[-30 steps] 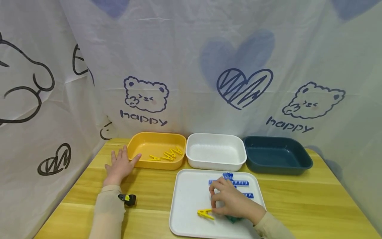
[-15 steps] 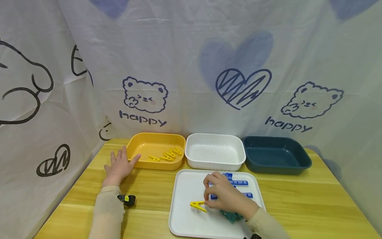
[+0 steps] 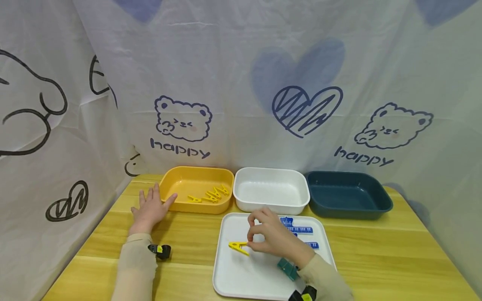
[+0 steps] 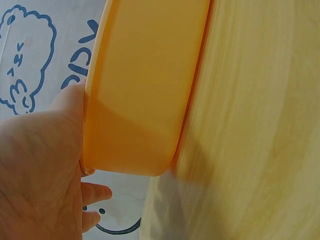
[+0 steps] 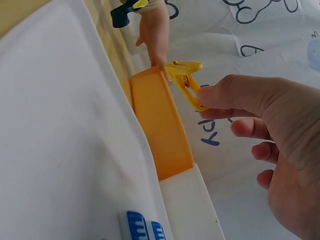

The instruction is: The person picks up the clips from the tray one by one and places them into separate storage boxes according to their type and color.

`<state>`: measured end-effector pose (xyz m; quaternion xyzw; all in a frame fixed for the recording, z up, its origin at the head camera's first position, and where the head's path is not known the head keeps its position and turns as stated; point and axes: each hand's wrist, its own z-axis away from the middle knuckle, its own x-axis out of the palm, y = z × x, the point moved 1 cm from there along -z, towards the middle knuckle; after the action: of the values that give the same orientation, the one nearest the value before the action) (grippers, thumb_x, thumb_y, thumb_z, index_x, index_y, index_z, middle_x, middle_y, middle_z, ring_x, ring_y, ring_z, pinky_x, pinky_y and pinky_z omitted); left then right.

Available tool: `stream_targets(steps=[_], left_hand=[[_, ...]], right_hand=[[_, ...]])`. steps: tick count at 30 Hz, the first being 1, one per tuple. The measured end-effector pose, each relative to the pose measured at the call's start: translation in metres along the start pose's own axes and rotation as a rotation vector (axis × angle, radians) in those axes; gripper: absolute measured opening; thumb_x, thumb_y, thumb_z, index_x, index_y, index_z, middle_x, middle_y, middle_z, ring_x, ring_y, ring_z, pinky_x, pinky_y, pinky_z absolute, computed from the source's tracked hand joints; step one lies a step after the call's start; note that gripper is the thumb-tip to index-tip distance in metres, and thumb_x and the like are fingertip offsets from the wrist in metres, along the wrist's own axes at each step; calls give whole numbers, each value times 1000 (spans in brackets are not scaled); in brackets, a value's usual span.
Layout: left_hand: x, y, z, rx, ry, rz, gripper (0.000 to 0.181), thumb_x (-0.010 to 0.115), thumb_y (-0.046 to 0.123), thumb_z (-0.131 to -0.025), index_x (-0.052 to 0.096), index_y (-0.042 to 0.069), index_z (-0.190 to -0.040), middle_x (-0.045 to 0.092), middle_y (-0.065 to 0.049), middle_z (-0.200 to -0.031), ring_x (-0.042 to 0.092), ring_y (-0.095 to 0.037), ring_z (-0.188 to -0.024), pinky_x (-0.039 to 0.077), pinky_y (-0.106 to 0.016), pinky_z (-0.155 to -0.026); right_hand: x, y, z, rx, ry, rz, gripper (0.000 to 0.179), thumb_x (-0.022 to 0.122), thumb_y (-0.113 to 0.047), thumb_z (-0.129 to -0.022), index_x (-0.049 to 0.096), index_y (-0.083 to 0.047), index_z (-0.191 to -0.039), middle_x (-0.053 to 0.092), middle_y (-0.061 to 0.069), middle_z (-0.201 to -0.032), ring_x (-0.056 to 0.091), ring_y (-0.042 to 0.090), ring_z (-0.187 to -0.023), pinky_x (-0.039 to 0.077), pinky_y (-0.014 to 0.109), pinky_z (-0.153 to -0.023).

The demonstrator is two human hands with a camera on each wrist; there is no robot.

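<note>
My right hand (image 3: 273,236) pinches one end of a yellow clothespin (image 3: 235,244) between thumb and index finger, above the left part of the white tray (image 3: 229,280). In the right wrist view the clothespin (image 5: 186,67) points away from the fingertips, and the other fingers are loosely bent. My left hand (image 3: 148,212) rests at the near left corner of the yellow bin (image 3: 199,208), fingers spread, thumb at the rim. Inside that bin lie several yellow clothespins (image 3: 214,195). On the tray are blue clips with a piano-key pattern (image 3: 302,230) and a dark green clip (image 3: 288,269), partly hidden by the right arm.
Right of the yellow bin, a white bin (image 3: 272,207) and a dark blue bin (image 3: 350,212) stand in a row along the back of the wooden table (image 3: 406,259). A printed cloth (image 3: 241,138) hangs close behind them.
My right hand has moved left and away from me over the tray with the clothespin, uncovering more of the green clip. The left hand stays at the yellow bin.
</note>
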<state>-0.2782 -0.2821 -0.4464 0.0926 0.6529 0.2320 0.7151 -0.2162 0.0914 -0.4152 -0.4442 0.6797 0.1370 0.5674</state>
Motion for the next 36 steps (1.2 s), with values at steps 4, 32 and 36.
stream_targets(steps=[4, 32, 36], left_hand=[[-1, 1, 1, 1, 1, -2, 103, 26, 76, -91, -8, 3, -155, -2, -30, -160, -17, -51, -145, -2, -83, -103], [-2, 3, 4, 3, 2, -6, 102, 27, 74, -93, -7, 2, -155, 0, -31, -159, -14, -52, -146, -1, -83, -103], [-2, 3, 3, 1, 2, -4, 102, 28, 74, -92, -7, 2, -155, 0, -31, -159, -14, -52, -146, -1, -83, -103]], right_hand=[[0, -3, -8, -4, 33, -5, 12, 81, -31, -78, 71, -26, -75, 50, -9, -98, 39, 11, -97, 36, 29, -84], [17, -13, -57, 66, 258, 1, 13, 81, -22, -78, 71, -18, -71, 50, -4, -91, 42, 17, -92, 36, 30, -80], [22, -12, -65, 102, 287, 12, 14, 81, -23, -78, 71, -17, -72, 51, -4, -90, 42, 17, -91, 36, 31, -80]])
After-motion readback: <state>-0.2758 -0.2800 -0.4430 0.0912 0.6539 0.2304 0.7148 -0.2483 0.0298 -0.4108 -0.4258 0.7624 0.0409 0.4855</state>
